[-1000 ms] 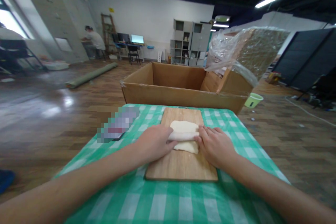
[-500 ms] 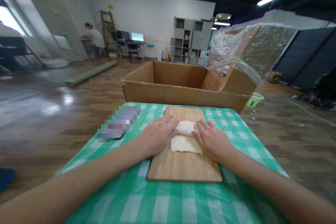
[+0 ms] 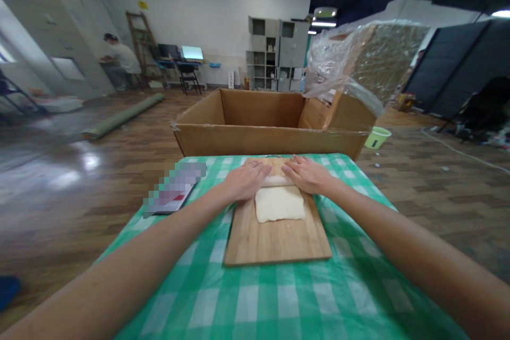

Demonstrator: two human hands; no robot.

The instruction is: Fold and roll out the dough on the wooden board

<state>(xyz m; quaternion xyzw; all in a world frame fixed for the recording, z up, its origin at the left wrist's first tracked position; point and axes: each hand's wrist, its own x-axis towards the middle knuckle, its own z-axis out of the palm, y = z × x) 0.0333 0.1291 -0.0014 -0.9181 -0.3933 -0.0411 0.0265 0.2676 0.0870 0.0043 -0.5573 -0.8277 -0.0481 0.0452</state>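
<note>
- Clearly, both our arms stretch forward and inward over the table, palms down, the left hand point(image 3: 247, 179) and right hand point(image 3: 306, 174) facing each other.
- Our fingers lie over the two ends of a pale rolling pin point(image 3: 278, 181); we cannot tell whether they close around it, as the hands hide those ends.
- The pin's long axis runs left to right, across the board, along the far part of the flattened dough point(image 3: 279, 205).
- That dough lies on the wooden board point(image 3: 278, 244), a rough rectangle, slightly wider than deep where we can see it; the board's long axis points away from us.
- Under it we have a green-and-white checked tablecloth point(image 3: 271, 297), with a flat, blurred-out object point(image 3: 175, 194) on the left.
- Beyond the table stand a large open cardboard box point(image 3: 258, 141) and, farther back, grey lockers point(image 3: 261, 40); a person point(image 3: 125, 58) sits at the left.
</note>
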